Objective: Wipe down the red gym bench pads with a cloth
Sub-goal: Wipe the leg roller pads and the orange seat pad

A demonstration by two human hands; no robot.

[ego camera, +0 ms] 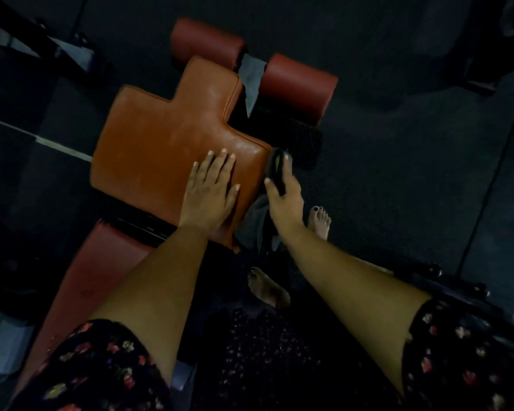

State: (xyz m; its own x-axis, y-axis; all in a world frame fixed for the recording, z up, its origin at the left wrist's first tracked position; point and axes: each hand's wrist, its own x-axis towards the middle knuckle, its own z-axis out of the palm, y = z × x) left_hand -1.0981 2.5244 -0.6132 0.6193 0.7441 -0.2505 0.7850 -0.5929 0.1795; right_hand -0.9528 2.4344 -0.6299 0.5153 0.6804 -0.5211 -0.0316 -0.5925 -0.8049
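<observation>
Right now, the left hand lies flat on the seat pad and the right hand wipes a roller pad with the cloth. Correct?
No. The head view shows the right hand holding the cloth at the seat pad's edge, not a roller pad; the left hand lies flat on it.

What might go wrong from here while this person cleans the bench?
The right hand grips a dark object and seemingly the grey cloth together; the cloth hangs loose beside the seat pad and might slip out.
The left hand leans flat on the pad; if the surface is damp, it could slide.
A bare foot stands near the right hand, so a dropped object might hit it.
</observation>
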